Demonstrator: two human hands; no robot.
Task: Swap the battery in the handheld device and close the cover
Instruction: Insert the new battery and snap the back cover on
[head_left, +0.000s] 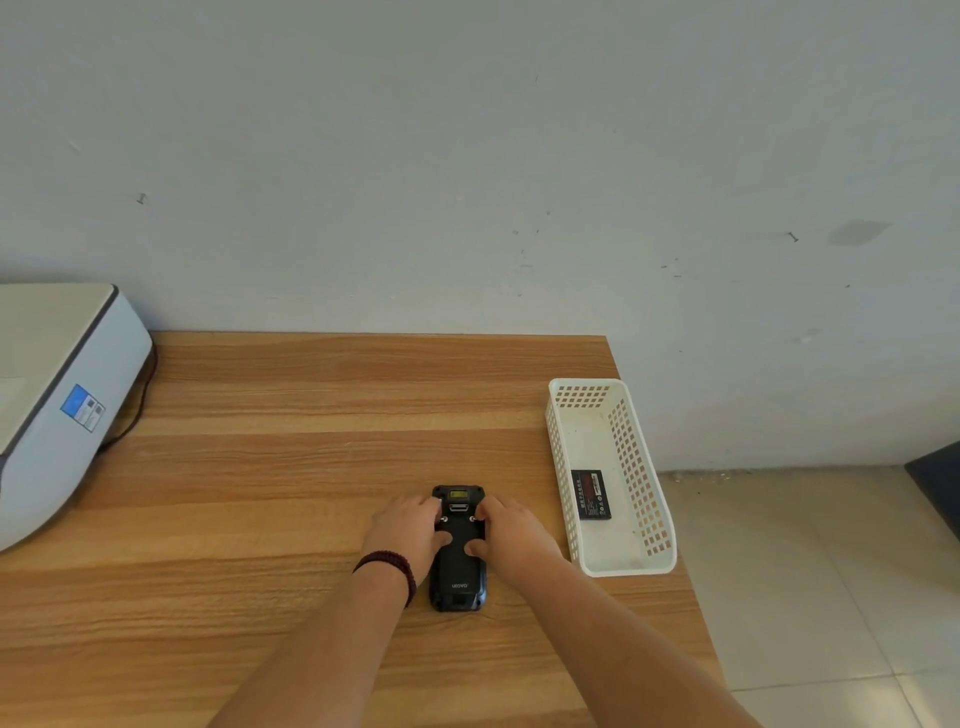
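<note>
A black handheld device lies face down on the wooden table, its back cover on and its scanner window pointing away from me. My left hand grips its left side, thumb resting on the back cover. My right hand grips the right side the same way, fingertips near the two latches at the top of the cover. A black battery with a red label lies flat inside a white perforated basket to the right.
A white and grey printer with a dark cable stands at the table's left. The table's right edge runs just beyond the basket, with tiled floor below. A grey wall backs the table.
</note>
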